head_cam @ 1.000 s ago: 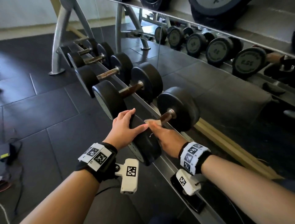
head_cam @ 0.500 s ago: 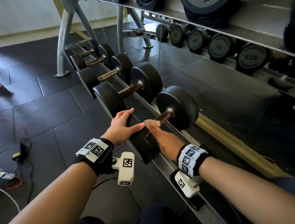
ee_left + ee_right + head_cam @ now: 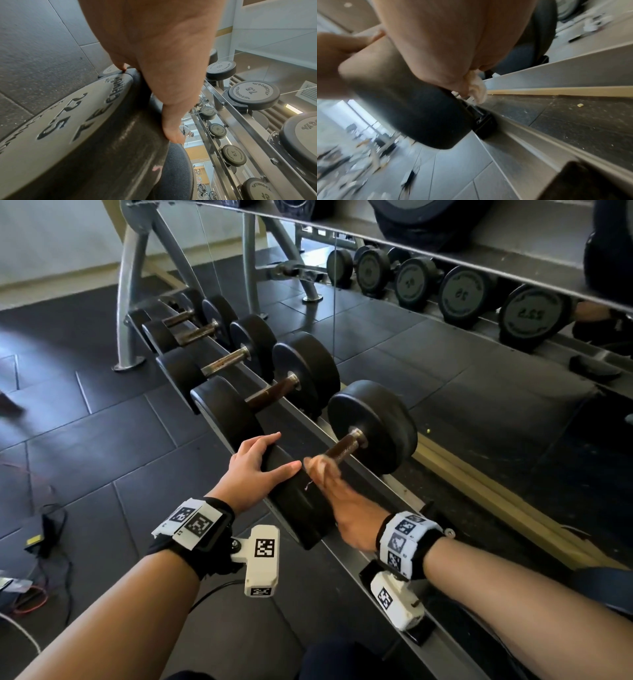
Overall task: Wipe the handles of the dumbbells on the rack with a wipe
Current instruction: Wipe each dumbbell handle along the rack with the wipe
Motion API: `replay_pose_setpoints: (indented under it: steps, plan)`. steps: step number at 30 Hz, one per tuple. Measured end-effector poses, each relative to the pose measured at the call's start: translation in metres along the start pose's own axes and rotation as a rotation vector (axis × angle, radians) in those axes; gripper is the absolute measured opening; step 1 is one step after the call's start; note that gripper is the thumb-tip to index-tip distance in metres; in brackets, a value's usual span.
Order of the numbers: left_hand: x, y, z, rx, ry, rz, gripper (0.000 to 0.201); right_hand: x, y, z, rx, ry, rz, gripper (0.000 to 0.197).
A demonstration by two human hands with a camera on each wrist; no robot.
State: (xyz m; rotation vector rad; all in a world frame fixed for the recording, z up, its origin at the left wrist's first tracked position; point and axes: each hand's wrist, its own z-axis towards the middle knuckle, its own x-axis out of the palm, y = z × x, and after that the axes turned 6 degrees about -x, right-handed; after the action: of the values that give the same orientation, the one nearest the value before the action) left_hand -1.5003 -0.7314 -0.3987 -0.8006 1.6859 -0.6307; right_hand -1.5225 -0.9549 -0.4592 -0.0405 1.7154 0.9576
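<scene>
The nearest dumbbell (image 3: 373,426) lies across the low rack (image 3: 346,563), its rusty handle (image 3: 344,445) showing between two black heads. My left hand (image 3: 255,470) rests flat with straight fingers on the near head (image 3: 294,508), marked 22.5 in the left wrist view (image 3: 72,128). My right hand (image 3: 329,491) is blurred and grips the handle's near end through a small white wipe (image 3: 476,86). Most of the wipe is hidden under the fingers.
More dumbbells (image 3: 274,378) line the rack to the left, each with a rusty handle. A mirror (image 3: 479,320) behind the rack reflects them. Cables and a small device (image 3: 37,539) lie on the dark rubber floor at left. A wooden strip (image 3: 496,494) runs behind the rack.
My right hand has shifted a little along the handle with the wipe and is now blurred. The left hand stays on the near head. The head view has tilted slightly.
</scene>
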Motion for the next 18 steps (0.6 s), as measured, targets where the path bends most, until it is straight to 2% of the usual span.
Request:
replay_pose_setpoints:
  steps: [4, 7, 10, 15, 18]
  plan:
    - [0.0, 0.001, 0.001, 0.009, -0.006, 0.007, 0.076, -0.003, -0.012, 0.002, -0.108, 0.002, -0.254, 0.121]
    - [0.0, 0.002, 0.001, 0.015, -0.008, -0.003, 0.077, -0.021, -0.028, 0.009, 0.032, -0.087, -0.296, 0.112]
    - [0.0, 0.003, 0.001, 0.014, -0.006, -0.006, 0.078, -0.033, -0.036, 0.014, 0.154, -0.083, -0.27, 0.098]
    - [0.0, 0.002, 0.002, -0.009, 0.016, -0.01, 0.076, -0.021, -0.027, 0.012, 0.025, -0.02, -0.323, 0.099]
    - [0.0, 0.003, 0.002, -0.01, 0.013, -0.011, 0.076, -0.035, -0.029, 0.016, 0.001, -0.04, -0.379, 0.089]
